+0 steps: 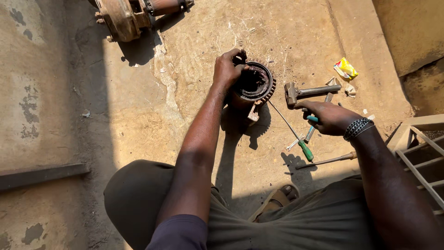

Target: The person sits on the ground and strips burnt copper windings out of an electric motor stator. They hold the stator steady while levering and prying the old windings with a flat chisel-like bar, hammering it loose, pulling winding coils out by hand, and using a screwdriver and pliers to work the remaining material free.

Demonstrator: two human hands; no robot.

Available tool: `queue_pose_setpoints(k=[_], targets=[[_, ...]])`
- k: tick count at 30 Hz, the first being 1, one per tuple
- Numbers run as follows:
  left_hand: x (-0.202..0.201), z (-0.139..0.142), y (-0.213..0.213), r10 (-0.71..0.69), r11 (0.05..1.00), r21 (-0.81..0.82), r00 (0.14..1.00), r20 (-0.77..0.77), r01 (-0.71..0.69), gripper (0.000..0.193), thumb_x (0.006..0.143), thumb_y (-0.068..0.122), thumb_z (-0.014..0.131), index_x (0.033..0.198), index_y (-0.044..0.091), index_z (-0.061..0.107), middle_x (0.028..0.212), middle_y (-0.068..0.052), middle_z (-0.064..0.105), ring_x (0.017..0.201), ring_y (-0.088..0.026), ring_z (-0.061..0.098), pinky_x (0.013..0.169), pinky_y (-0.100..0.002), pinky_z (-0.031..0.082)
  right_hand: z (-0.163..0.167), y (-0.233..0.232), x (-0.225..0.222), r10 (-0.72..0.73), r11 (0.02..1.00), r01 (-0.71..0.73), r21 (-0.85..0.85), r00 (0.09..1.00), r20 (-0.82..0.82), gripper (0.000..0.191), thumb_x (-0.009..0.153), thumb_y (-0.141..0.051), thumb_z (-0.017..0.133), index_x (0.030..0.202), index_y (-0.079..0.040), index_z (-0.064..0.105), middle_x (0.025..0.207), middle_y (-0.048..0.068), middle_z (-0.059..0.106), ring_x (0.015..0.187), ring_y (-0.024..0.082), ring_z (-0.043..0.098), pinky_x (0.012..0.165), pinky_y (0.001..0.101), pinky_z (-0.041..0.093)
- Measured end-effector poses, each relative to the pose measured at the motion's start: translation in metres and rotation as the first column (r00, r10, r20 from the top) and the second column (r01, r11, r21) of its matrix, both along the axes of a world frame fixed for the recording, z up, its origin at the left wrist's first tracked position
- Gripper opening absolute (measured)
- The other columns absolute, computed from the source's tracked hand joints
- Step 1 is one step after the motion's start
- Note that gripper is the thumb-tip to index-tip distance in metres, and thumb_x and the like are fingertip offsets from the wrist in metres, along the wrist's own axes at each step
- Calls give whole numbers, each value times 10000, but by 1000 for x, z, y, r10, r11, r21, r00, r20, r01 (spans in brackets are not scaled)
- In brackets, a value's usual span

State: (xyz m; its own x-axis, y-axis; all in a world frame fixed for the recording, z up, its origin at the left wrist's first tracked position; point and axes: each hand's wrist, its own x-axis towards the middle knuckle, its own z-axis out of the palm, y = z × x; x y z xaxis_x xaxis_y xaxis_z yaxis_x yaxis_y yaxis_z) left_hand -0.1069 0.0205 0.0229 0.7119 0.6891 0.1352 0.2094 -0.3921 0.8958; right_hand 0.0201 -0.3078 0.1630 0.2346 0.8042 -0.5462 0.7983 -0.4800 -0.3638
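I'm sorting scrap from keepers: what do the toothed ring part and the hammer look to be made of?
The toothed ring part under the left hand looks like steel or cast iron, dark, greasy and rust-brown at the teeth. The hammer looks all metal, dull grey with no wooden handle showing.

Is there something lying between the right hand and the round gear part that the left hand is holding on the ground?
Only partly. The hammer lies beside the gear part, above the right hand, and a thin rod runs from the gear part toward the green-handled screwdriver. The left hand grips the rim.
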Motion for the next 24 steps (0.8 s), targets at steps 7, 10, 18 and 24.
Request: queue_pose_setpoints(k=[7,10,18,24], targets=[[-11,5,13,-125,990,54,983,-133,133,700,698,371,977,1262,89,673,1369,-191,600,1242,-326,594,1033,-495,495,0,-2,4,0,1000,0,-16,1000,-5,532,914,-126,629,1417,-220,483,1105,125,719,1014,324,692,884,474,558],[-15,-5,12,-257,965,-113,932,-255,236,841,747,384,919,1433,126,506,1478,-188,539,1342,-324,548,1111,-497,455,1,-2,4,16,999,-15,-43,1000,21,534,923,-137,632,1429,-218,483,1091,140,714,1003,335,690,882,475,559],[-23,-31,-6,-247,969,-26,948,-202,247,836,950,320,796,1622,163,324,1601,-218,440,1466,-369,498,1226,-487,425,5,4,0,34,998,-34,-49,999,16,519,955,-157,599,1453,-239,477,1107,147,714,1022,339,687,891,486,552],[-24,6,-19,-54,909,404,992,-117,98,1465,449,459,1027,1606,261,150,1633,-161,256,1464,-432,370,1126,-582,413,-8,6,4,48,999,-48,9,999,-7,532,946,-144,602,1451,-251,472,1184,143,700,1085,323,680,940,467,545]])
